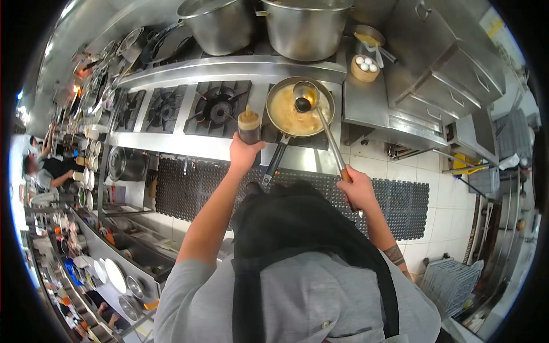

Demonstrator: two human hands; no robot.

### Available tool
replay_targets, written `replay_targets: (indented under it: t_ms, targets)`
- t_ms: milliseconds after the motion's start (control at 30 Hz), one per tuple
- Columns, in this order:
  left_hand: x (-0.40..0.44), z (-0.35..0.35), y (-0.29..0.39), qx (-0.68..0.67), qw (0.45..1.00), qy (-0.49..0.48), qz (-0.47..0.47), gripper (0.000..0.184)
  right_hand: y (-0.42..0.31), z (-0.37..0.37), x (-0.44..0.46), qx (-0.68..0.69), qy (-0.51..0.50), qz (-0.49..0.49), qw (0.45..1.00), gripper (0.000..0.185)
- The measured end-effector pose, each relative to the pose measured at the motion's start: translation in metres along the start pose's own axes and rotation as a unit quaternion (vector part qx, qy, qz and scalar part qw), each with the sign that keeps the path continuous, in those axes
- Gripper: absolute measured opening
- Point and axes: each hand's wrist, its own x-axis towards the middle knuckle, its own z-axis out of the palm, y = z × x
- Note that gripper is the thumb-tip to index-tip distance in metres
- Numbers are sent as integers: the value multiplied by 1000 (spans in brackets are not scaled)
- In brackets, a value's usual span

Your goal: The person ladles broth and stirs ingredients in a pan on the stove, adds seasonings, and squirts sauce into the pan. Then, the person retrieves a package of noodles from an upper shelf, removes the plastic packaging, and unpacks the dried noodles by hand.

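My left hand (246, 151) is wrapped round a squeeze bottle (250, 128) with dark contents and a tan nozzle end, held upright beside the pan. In my right hand (358, 187) is the wooden grip of a long-handled ladle (326, 127). The ladle's bowl rests over the frying pan (274, 119), with a dark liquid pooled in it. Pale, creamy sauce (289, 111) covers the pan's base. The pan stands on the right end of the stove, its black handle (276, 160) pointing toward me, held by neither hand.
Two large stockpots (306, 31) stand behind the stove. Left of the pan is a bare burner (219, 111). A container of eggs (365, 68) and a small pan (369, 37) sit on the right counter. Black matting (194, 191) covers the floor. Another person (51, 171) works far left.
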Motion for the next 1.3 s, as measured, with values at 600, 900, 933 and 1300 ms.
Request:
replay_targets:
  t_ms: [600,900,933,1300]
  targets:
    - [-107,-41,-76,-20,993,85,-79,68,-17,-9,8,349,-131,138,918,18]
    - [-179,-92,-122,-85,977,145,-132,77,10,9,33,25,-93,-3,995,18]
    - [-187,-95,-133,-86,973,170,-130,77,22,13,39,39,-90,-18,995,19]
    - [-249,-189,-223,-176,907,330,-193,80,-21,39,159,-422,92,-168,886,71]
